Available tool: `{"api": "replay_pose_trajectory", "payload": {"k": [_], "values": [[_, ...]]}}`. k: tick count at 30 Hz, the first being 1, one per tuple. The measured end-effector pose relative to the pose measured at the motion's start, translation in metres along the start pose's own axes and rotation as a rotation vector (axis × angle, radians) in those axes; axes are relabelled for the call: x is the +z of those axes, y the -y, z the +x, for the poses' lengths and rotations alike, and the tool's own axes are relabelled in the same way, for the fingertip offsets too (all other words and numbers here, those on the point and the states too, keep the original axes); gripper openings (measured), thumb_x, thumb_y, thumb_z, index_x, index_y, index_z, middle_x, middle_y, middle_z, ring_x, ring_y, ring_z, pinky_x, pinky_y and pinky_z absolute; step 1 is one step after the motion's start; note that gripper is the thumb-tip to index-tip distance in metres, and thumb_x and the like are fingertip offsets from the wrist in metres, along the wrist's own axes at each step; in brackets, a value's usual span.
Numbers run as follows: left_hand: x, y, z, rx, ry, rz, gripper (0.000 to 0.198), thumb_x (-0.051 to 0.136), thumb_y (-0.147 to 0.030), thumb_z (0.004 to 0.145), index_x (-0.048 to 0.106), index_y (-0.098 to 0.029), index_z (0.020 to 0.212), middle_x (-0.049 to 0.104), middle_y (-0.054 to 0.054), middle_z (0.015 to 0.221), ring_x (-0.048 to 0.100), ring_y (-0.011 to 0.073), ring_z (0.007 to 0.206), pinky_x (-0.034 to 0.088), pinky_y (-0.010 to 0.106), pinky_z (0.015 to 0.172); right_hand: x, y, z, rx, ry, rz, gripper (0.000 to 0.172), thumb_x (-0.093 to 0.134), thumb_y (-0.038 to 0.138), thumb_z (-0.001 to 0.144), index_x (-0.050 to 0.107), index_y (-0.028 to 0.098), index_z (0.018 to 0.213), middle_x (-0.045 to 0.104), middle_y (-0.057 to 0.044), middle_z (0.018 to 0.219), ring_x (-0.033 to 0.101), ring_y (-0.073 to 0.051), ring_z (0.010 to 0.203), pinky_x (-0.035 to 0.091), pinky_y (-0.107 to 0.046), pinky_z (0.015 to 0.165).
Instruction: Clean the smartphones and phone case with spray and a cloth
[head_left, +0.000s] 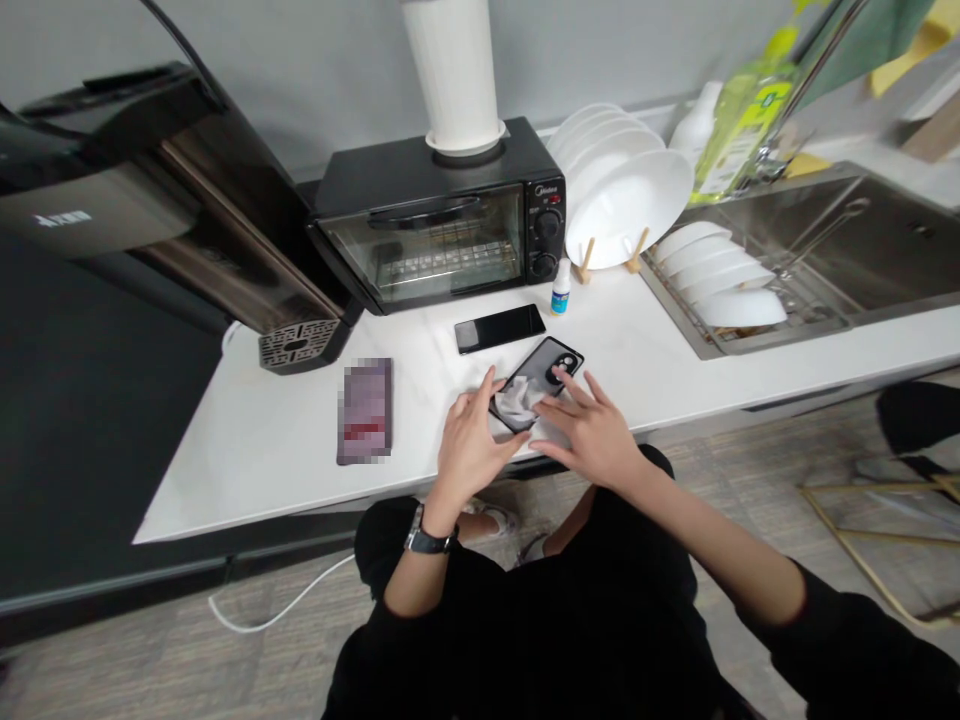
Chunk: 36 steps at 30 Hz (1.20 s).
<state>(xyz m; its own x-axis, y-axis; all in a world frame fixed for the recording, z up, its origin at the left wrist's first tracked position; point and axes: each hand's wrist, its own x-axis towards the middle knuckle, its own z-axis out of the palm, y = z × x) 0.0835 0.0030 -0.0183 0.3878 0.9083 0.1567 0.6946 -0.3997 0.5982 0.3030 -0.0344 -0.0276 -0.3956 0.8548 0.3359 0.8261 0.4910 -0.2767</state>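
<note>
A black-edged phone case [538,362] with a grey back and a dark camera oval lies slanted on the worktop. On its lower half rests a crumpled pale tissue or cloth [516,400]. My left hand [472,440], with a watch at the wrist, has thumb and forefinger spread around the case's near left end. From the right, my right hand [592,430] reaches over with fingers apart, its fingertips at the cloth and the camera oval. Just beyond lies a black phone [500,329], screen up. A small white spray bottle [561,290] with a blue label stands beside it.
A purple, pixelated flat item [365,412] lies left on the white worktop [255,460]. Behind are a drink dispenser [172,220], a toaster oven [442,230] and racked white plates [630,200]. The sink [862,290] at right holds bowls [720,275].
</note>
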Motion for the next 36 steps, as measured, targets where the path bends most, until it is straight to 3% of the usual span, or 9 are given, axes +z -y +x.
{"api": "replay_pose_trajectory", "payload": {"k": [4, 8, 12, 16, 20, 27, 31, 34, 36], "values": [[0.0, 0.0, 0.002, -0.004, 0.002, 0.007, 0.104, 0.082, -0.037, 0.085, 0.02, -0.03, 0.169, 0.06, 0.005, 0.155, 0.055, 0.0312, 0.128, 0.042, 0.05, 0.116, -0.002, -0.032, 0.023, 0.171, -0.139, -0.137, 0.056, 0.051, 0.06, 0.104, 0.07, 0.015, 0.134, 0.074, -0.018, 0.132, 0.036, -0.044, 0.156, 0.026, -0.072, 0.124], [-0.001, 0.002, 0.0, 0.015, 0.004, -0.012, 0.103, 0.08, -0.032, 0.086, 0.02, -0.026, 0.169, 0.06, 0.008, 0.153, 0.055, 0.0295, 0.127, 0.045, 0.046, 0.114, 0.017, 0.004, 0.038, 0.056, -0.107, -0.026, 0.063, 0.052, 0.065, 0.102, 0.07, 0.011, 0.129, 0.074, -0.023, 0.128, 0.039, -0.044, 0.155, 0.031, -0.07, 0.123], [-0.001, 0.004, -0.003, 0.008, 0.011, -0.024, 0.105, 0.079, -0.025, 0.084, 0.018, -0.024, 0.17, 0.06, 0.008, 0.153, 0.054, 0.0291, 0.128, 0.047, 0.044, 0.113, 0.016, 0.031, 0.015, -0.143, 0.027, 0.116, 0.065, 0.057, 0.068, 0.099, 0.069, 0.014, 0.132, 0.074, -0.017, 0.134, 0.038, -0.038, 0.156, 0.031, -0.064, 0.127], [-0.001, 0.001, -0.001, -0.012, 0.003, -0.018, 0.106, 0.083, -0.036, 0.085, 0.019, -0.028, 0.169, 0.062, 0.007, 0.151, 0.054, 0.0305, 0.129, 0.044, 0.047, 0.114, -0.005, -0.011, 0.004, -0.095, 0.042, -0.01, 0.055, 0.055, 0.059, 0.103, 0.068, 0.018, 0.137, 0.072, -0.011, 0.139, 0.036, -0.038, 0.157, 0.027, -0.065, 0.128], [0.0, 0.0, 0.002, -0.006, 0.004, 0.0, 0.104, 0.082, -0.038, 0.086, 0.019, -0.03, 0.168, 0.059, 0.007, 0.155, 0.054, 0.031, 0.13, 0.042, 0.049, 0.116, -0.008, -0.044, 0.025, 0.085, -0.049, -0.165, 0.06, 0.055, 0.059, 0.103, 0.068, 0.012, 0.138, 0.068, -0.019, 0.143, 0.031, -0.045, 0.158, 0.024, -0.07, 0.127], [0.002, 0.0, -0.001, -0.009, -0.002, 0.042, 0.103, 0.079, -0.03, 0.085, 0.019, -0.025, 0.169, 0.062, 0.012, 0.146, 0.056, 0.032, 0.124, 0.048, 0.047, 0.11, 0.015, 0.024, 0.015, -0.202, 0.055, 0.09, 0.083, 0.06, 0.076, 0.092, 0.062, 0.011, 0.144, 0.068, -0.021, 0.143, 0.036, -0.039, 0.157, 0.031, -0.064, 0.127], [0.002, -0.001, -0.001, -0.032, -0.011, 0.041, 0.108, 0.084, -0.043, 0.083, 0.02, -0.026, 0.169, 0.066, 0.011, 0.14, 0.057, 0.033, 0.123, 0.048, 0.049, 0.108, -0.004, -0.01, 0.001, -0.119, 0.065, -0.017, 0.064, 0.057, 0.063, 0.101, 0.063, 0.019, 0.145, 0.066, -0.013, 0.148, 0.034, -0.039, 0.158, 0.027, -0.066, 0.128], [0.001, -0.002, 0.001, -0.003, -0.01, 0.028, 0.108, 0.084, -0.04, 0.084, 0.019, -0.029, 0.169, 0.064, 0.008, 0.147, 0.056, 0.0316, 0.124, 0.045, 0.05, 0.112, -0.007, -0.04, 0.015, 0.04, -0.032, -0.131, 0.065, 0.052, 0.06, 0.104, 0.06, 0.014, 0.149, 0.061, -0.016, 0.153, 0.029, -0.044, 0.159, 0.024, -0.071, 0.126], [0.0, -0.001, 0.001, 0.017, -0.015, 0.019, 0.107, 0.083, -0.038, 0.085, 0.018, -0.03, 0.169, 0.06, 0.006, 0.154, 0.055, 0.0312, 0.126, 0.043, 0.05, 0.114, 0.002, -0.034, 0.027, 0.109, -0.087, -0.134, 0.068, 0.051, 0.062, 0.104, 0.061, 0.011, 0.147, 0.063, -0.02, 0.15, 0.03, -0.047, 0.158, 0.026, -0.074, 0.124]]}}
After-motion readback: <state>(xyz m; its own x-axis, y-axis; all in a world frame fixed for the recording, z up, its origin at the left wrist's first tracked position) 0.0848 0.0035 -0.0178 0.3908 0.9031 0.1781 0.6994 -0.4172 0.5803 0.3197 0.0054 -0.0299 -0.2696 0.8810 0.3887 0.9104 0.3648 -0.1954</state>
